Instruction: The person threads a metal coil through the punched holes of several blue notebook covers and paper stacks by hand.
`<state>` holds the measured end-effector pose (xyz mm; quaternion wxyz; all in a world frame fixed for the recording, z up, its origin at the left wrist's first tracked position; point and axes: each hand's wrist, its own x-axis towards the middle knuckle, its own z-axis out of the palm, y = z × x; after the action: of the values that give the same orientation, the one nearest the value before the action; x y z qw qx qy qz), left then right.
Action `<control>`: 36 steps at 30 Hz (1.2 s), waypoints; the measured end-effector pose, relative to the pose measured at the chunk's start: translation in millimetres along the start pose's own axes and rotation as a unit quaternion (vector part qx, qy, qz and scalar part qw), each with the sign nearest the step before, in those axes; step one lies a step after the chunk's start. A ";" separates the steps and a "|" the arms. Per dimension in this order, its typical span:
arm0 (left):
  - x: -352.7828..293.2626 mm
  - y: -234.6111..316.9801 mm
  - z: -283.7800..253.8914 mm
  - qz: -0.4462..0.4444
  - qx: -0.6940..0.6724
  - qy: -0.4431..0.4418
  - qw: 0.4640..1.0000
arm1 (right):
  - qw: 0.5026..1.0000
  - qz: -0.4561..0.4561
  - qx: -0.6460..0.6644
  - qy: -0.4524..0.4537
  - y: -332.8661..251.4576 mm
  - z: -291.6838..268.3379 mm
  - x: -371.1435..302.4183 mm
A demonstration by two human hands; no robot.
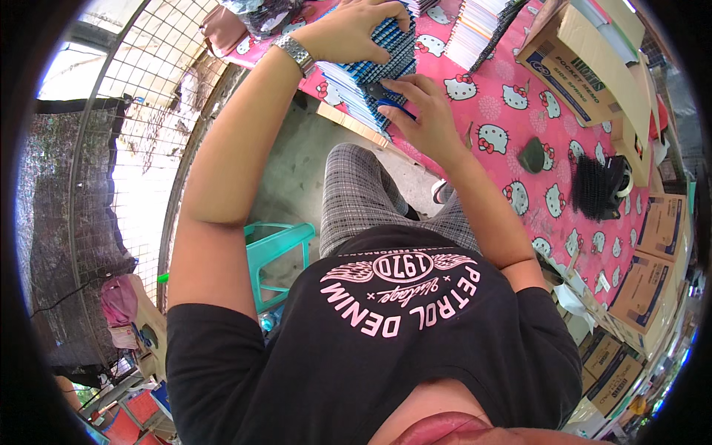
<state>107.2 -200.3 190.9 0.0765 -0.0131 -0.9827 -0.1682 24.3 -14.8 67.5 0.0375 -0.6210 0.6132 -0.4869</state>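
A stack of spiral-bound notepads [348, 85] with blue covers and dark coils stands at the near edge of the pink table. Across its top lies my left hand [352, 30], wearing a metal watch, its thumb and fingers spread apart on the coils. My right hand [426, 111] is closed on a small tool with blue handles [399, 108] and a dark head, held against the coiled side of the stack. The tool's exact kind is hard to make out, as the fingers partly cover it.
Another notepad stack [482, 33] stands farther back. An open cardboard box [567, 78], a dark green lump [532, 156] and a bundle of black plastic coils [591, 182] sit to the right. A teal stool [278, 256] is at the left, near a wire mesh wall [159, 59].
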 end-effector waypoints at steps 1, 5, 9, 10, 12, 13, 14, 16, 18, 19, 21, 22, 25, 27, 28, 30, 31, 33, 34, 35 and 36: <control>-0.7 -0.7 1.2 -0.001 -0.002 -0.002 1.000 | 0.999 0.016 0.030 -0.023 0.1 -1.8 0.2; 0.5 -3.0 0.9 0.018 -0.011 -0.001 1.000 | 0.771 0.360 0.489 -0.195 6.9 -6.6 -0.6; -0.5 -2.8 -1.8 0.015 -0.009 -0.012 1.000 | 0.948 0.207 0.221 -0.104 7.3 7.5 -9.5; -0.3 -3.1 -2.5 0.018 -0.004 -0.012 1.000 | 0.979 0.126 0.149 -0.064 5.5 5.3 -10.5; -0.5 -3.9 -3.5 0.018 -0.005 -0.012 1.000 | 0.999 0.021 0.036 -0.011 8.0 3.7 -10.0; 0.4 -3.6 -4.0 0.016 -0.010 -0.014 1.000 | 1.000 0.000 -0.002 0.003 11.0 3.6 -7.7; 1.1 -3.1 -4.2 0.014 -0.016 -0.016 1.000 | 0.999 -0.021 -0.041 0.017 13.0 3.6 -7.0; 1.2 -2.2 -5.7 0.023 -0.028 -0.017 0.999 | 1.000 0.001 -0.027 0.013 11.2 0.8 -6.4; 0.1 -1.9 -9.2 0.017 -0.031 -0.026 0.999 | 1.000 0.008 -0.020 0.020 5.1 -3.1 -2.4; -0.4 -2.0 -8.5 0.010 -0.037 -0.027 0.999 | 0.999 0.009 -0.021 0.026 1.9 -4.6 -4.5; -1.0 -2.9 -7.9 -0.005 -0.050 -0.029 0.998 | 0.999 -0.005 -0.034 0.032 2.5 -3.5 -5.1; -0.2 -1.5 -11.3 -0.010 -0.062 -0.039 0.997 | 0.998 -0.019 -0.045 0.035 5.3 -1.3 -1.8; 1.1 -0.3 -9.4 -0.001 -0.056 -0.034 0.998 | 0.961 0.198 0.178 -0.071 8.9 -1.0 -3.7; -6.6 -13.2 -1.2 0.014 -0.015 0.008 1.000 | 0.865 0.325 0.352 -0.149 9.7 -0.2 -4.2; -7.6 -13.7 -1.3 0.010 -0.027 0.006 1.000 | 0.826 0.345 0.411 -0.170 8.5 -1.8 -3.3; -7.6 -13.2 2.2 0.009 -0.034 0.010 0.999 | 0.880 0.274 0.365 -0.129 9.5 -1.2 -4.8; -6.0 -12.7 2.0 0.008 -0.039 0.007 0.999 | 0.950 0.174 0.251 -0.064 11.7 2.6 -7.2; -2.8 -11.8 1.4 0.004 -0.048 0.002 0.999 | 0.997 -0.036 0.002 0.068 16.9 8.2 -11.3; -3.2 -12.7 2.3 0.005 -0.047 0.005 0.999 | 0.997 -0.047 -0.018 0.060 17.0 7.1 -10.8; -4.1 -13.8 2.8 0.006 -0.046 0.008 0.999 | 0.996 -0.057 -0.037 0.053 17.8 5.2 -9.8; -4.7 -14.7 3.6 0.007 -0.045 0.012 0.999 | 0.995 -0.068 -0.057 0.045 18.4 2.9 -9.4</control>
<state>110.6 -213.0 181.9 0.0883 -0.0211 -0.9730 -0.2123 14.9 -13.4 48.9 -0.0588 -0.6397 0.5972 -0.4803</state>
